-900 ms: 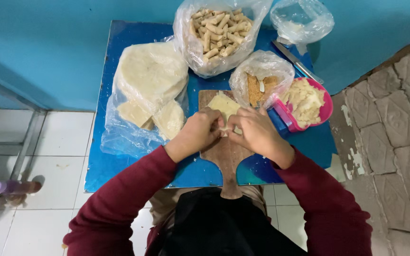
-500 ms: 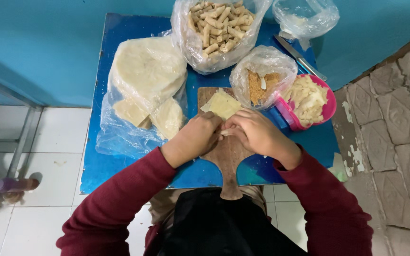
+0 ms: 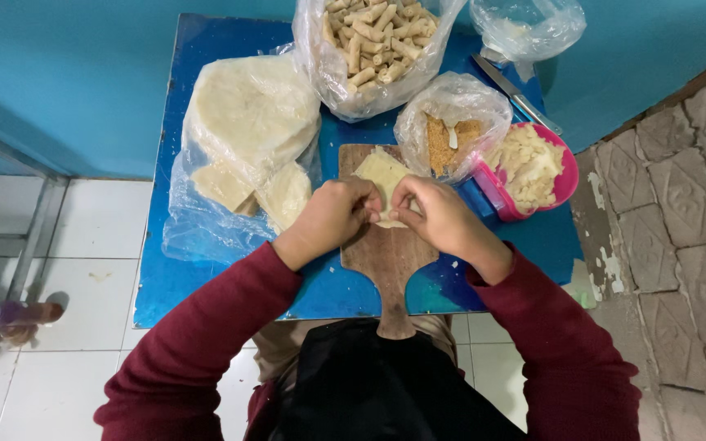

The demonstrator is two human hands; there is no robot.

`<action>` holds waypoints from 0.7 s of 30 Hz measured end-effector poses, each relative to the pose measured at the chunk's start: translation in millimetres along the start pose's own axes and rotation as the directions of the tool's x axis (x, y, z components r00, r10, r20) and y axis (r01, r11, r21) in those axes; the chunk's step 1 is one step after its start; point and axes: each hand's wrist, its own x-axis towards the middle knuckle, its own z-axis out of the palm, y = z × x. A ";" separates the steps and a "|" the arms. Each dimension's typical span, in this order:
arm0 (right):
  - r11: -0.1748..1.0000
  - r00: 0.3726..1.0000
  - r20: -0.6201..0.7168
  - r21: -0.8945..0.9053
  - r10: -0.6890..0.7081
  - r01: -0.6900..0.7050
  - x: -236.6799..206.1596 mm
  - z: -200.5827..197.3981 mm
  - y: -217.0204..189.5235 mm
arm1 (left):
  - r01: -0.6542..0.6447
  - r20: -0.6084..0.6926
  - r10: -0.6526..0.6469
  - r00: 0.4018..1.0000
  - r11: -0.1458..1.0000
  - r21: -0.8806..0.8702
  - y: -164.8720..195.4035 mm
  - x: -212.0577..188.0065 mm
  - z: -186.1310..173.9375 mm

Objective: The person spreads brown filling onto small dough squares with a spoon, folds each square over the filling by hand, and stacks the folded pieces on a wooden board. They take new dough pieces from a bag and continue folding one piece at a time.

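Both hands, left hand (image 3: 332, 216) and right hand (image 3: 437, 214), pinch a pale wrapper (image 3: 384, 175) flat on the cutting board (image 3: 386, 245) at the tabletop's (image 3: 206, 282) middle, filling bowl (image 3: 561, 184) within reach by the right edge.

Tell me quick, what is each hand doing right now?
Left hand: fingers curled, pinching the pale wrapper sheet on the wooden board.
Right hand: fingers curled, pinching the same sheet.

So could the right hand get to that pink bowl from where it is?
Probably yes: the pink bowl sits just beyond the right hand with nothing between, though both hands are busy pinching the pale wrapper.
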 end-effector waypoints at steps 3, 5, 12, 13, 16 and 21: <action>0.980 0.990 -0.017 -0.144 -0.140 0.136 1.8 4.0 -3.6 | -0.112 -0.028 0.114 0.993 0.992 0.064 -0.6 -3.4 -2.5; 0.946 0.967 -0.023 -0.215 -0.254 0.244 -3.5 3.9 -4.0 | -0.181 -0.044 0.188 0.981 0.975 0.133 0.9 -6.4 4.4; 0.968 0.987 -0.035 -0.202 -0.159 0.148 -12.3 6.8 -0.1 | 0.023 -0.016 -0.021 1.000 0.996 0.082 4.9 -8.3 15.9; 0.961 0.981 -0.071 -0.225 -0.180 0.160 -13.4 7.3 -5.1 | -0.031 -0.043 0.035 0.998 0.996 0.088 8.8 -9.6 14.0; 0.955 0.967 -0.144 -0.243 -0.209 0.170 -13.4 2.3 -24.5 | -0.146 -0.112 0.164 0.980 0.978 0.149 23.5 -13.0 3.4; 0.968 0.979 -0.131 -0.220 -0.156 0.125 -15.1 -7.8 -49.6 | -0.163 -0.128 0.188 0.974 0.969 0.185 46.2 -17.7 -12.1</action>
